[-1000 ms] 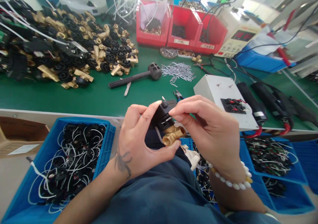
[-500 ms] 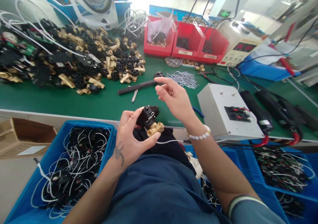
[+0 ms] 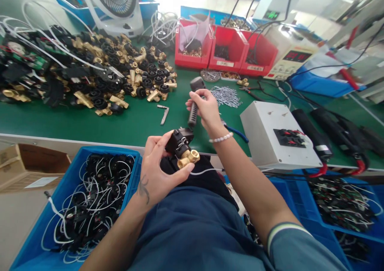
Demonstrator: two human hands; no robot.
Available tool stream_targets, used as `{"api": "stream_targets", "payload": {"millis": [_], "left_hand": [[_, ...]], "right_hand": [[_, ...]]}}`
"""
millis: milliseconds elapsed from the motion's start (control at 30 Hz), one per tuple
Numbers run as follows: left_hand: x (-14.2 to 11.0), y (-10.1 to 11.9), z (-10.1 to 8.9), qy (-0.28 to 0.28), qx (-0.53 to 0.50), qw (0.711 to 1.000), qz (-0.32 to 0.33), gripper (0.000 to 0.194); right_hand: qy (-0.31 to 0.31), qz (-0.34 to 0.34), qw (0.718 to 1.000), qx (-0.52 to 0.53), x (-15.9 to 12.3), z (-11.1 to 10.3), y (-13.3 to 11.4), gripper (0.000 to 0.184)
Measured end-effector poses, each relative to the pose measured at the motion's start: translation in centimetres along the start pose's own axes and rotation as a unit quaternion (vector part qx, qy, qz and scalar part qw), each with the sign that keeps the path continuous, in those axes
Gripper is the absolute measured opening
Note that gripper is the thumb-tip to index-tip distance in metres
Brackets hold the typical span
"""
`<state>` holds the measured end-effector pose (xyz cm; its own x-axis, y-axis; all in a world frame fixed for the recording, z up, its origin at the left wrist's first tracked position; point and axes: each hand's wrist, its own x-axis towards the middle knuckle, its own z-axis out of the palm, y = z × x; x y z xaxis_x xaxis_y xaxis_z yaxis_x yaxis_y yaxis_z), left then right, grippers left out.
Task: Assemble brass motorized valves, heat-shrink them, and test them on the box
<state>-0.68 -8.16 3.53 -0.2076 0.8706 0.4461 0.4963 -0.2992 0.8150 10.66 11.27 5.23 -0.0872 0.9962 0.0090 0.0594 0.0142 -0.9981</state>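
My left hand [image 3: 160,163] is closed around a brass valve with a black plastic housing [image 3: 183,147], held above my lap. A bent wire clip shows on the side facing me, and a white cable trails below. Gripped in my right hand [image 3: 204,107] is a small black hammer [image 3: 193,113], its head [image 3: 197,83] pointing up and away. The lower end of its handle hangs just above the black housing; I cannot tell whether they touch. On the green bench [image 3: 132,123] lies a bent metal piece [image 3: 164,114], left of the hammer.
Brass valves with black caps [image 3: 150,79] are heaped at the left, before a white fan [image 3: 120,7]. Wire clips [image 3: 226,97], blue-handled pliers [image 3: 237,133] and a grey box [image 3: 270,131] lie right. Red bins [image 3: 229,47] stand behind. A blue crate [image 3: 136,159] holds cabled parts.
My right hand has taken hold of the hammer and lifted it from the bench, turning it upright. The bent metal piece is now uncovered. My left hand keeps the valve almost still.
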Motion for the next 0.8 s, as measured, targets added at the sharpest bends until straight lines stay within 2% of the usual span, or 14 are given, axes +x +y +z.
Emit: {"api": "stream_targets", "payload": {"millis": [67, 167, 300, 400, 500, 600, 667, 733, 800], "left_hand": [[0.0, -0.2, 0.3, -0.007, -0.003, 1.0, -0.003, 0.068], [0.2, -0.7, 1.0, -0.015, -0.014, 1.0, -0.011, 0.069], [0.9, -1.2, 3.0, -0.017, -0.052, 0.998, -0.02, 0.068], [1.4, -1.3, 4.7, -0.027, -0.08, 0.996, -0.01, 0.069], [1.6, -1.3, 5.9, -0.035, -0.09, 0.995, 0.013, 0.071], [1.7, -1.1, 6.3, -0.041, -0.078, 0.996, 0.028, 0.073], [1.7, -1.1, 6.2, -0.043, -0.073, 0.996, 0.027, 0.073], [1.8, -1.0, 6.1, -0.043, -0.074, 0.996, 0.024, 0.072], [1.9, -0.9, 6.0, -0.046, -0.077, 0.996, 0.023, 0.071]], "right_hand": [[0.003, -0.068, 0.998, -0.005, -1.6, -2.1, -0.9, 0.024], [-0.001, -0.155, 0.987, -0.035, -4.6, -6.0, -2.7, 0.033], [-0.088, -0.082, 0.989, -0.082, -8.7, -10.7, -5.2, 0.035], [-0.088, -0.081, 0.977, -0.176, -11.1, -12.9, -6.4, 0.035], [-0.02, -0.169, 0.961, -0.216, -12.8, -13.9, -7.2, 0.033], [0.076, -0.261, 0.936, -0.224, -13.7, -14.0, -7.6, 0.043], [0.109, -0.269, 0.926, -0.242, -14.0, -13.9, -7.6, 0.047], [0.052, -0.232, 0.915, -0.325, -14.1, -13.9, -7.6, 0.047], [-0.052, -0.188, 0.881, -0.431, -14.1, -14.0, -7.7, 0.049]]}}
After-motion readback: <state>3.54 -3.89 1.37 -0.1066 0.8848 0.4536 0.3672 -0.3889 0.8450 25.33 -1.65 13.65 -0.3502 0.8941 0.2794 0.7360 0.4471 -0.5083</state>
